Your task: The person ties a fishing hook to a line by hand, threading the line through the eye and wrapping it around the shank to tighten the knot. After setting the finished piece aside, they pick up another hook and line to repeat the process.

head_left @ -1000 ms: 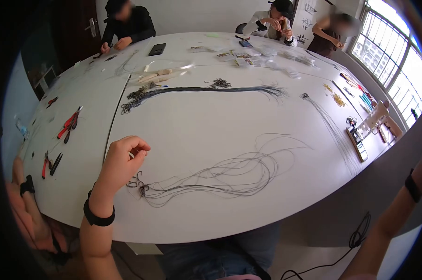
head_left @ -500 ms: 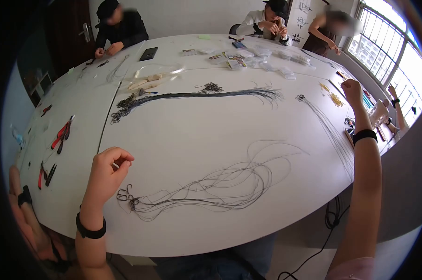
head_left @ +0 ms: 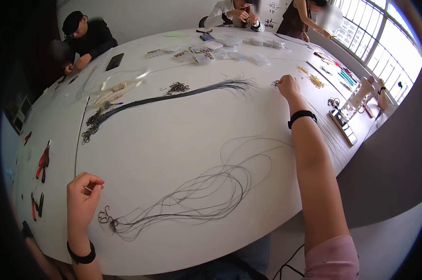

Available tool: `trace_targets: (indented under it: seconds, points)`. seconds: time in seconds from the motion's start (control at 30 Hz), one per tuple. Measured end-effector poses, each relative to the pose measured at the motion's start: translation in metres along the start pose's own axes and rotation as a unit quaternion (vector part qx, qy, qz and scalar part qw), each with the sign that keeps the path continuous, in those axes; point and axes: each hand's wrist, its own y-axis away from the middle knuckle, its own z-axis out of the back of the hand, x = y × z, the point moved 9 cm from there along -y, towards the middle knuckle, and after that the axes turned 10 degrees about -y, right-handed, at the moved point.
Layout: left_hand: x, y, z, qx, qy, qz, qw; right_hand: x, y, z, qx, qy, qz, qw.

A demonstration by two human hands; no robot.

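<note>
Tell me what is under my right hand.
Small dark metal pieces show at the fingertips of the right hand; thin grey strands run beside the wrist. Whatever the palm covers cannot be seen.

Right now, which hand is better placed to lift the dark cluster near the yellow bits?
Right, I'd say: the right hand is at the dark cluster, fingertips on or near it; the left hand is across the table, by the near hooks.
</note>
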Motion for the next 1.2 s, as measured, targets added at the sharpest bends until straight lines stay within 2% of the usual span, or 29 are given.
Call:
trace_targets:
  seconds: [0.23, 0.33, 0.43, 0.47, 0.53, 0.57, 0.63, 0.67, 0.73, 0.77, 0.83, 0.87, 0.97, 1.07, 1.2]
  points:
    - [0.009, -0.002, -0.004, 0.012, 0.006, 0.019, 1.000, 0.005, 0.008, 0.005, -0.042, 0.056, 0.035, 0.997]
    - [0.014, -0.001, -0.006, 0.019, 0.017, 0.031, 0.999, 0.020, 0.016, 0.028, -0.079, 0.009, 0.041, 0.996]
    - [0.015, 0.000, -0.005, 0.015, 0.027, 0.027, 0.999, 0.037, 0.015, 0.047, -0.088, -0.130, 0.022, 0.987]
    - [0.014, 0.000, -0.003, 0.014, 0.031, 0.028, 0.999, 0.047, 0.018, 0.052, -0.091, -0.130, 0.021, 0.987]
    - [0.010, 0.001, -0.001, 0.010, 0.031, 0.019, 0.999, 0.081, 0.030, 0.082, -0.167, -0.192, 0.110, 0.961]
    - [0.007, 0.001, 0.000, 0.007, 0.029, 0.013, 0.999, 0.094, 0.036, 0.091, -0.169, -0.191, 0.111, 0.961]
    - [0.008, 0.001, 0.001, 0.001, 0.021, 0.005, 1.000, 0.126, 0.058, 0.119, -0.191, -0.342, 0.180, 0.902]
    - [0.007, 0.002, 0.002, -0.003, 0.012, -0.001, 1.000, 0.139, 0.067, 0.129, -0.191, -0.342, 0.181, 0.902]
    - [0.006, 0.003, 0.003, -0.007, 0.014, 0.000, 1.000, 0.161, 0.088, 0.156, -0.208, -0.464, 0.220, 0.832]
    - [0.004, 0.003, 0.004, -0.009, 0.015, 0.001, 1.000, 0.170, 0.094, 0.166, -0.209, -0.463, 0.221, 0.832]
    - [-0.003, 0.003, 0.007, -0.013, 0.006, -0.005, 1.000, 0.177, 0.100, 0.177, -0.145, -0.667, 0.202, 0.703]
    - [-0.006, 0.004, 0.008, -0.015, -0.003, -0.009, 1.000, 0.180, 0.107, 0.186, -0.145, -0.667, 0.203, 0.702]
    - [-0.005, 0.005, 0.010, -0.023, 0.008, -0.008, 1.000, 0.181, 0.121, 0.199, -0.109, -0.866, 0.147, 0.465]
    - [-0.008, 0.006, 0.009, -0.030, 0.005, -0.025, 0.999, 0.213, 0.148, 0.214, -0.090, -0.855, 0.184, 0.477]
    - [-0.003, 0.006, 0.005, -0.017, 0.005, 0.004, 1.000, 0.277, 0.217, 0.192, -0.068, -0.712, 0.336, 0.612]
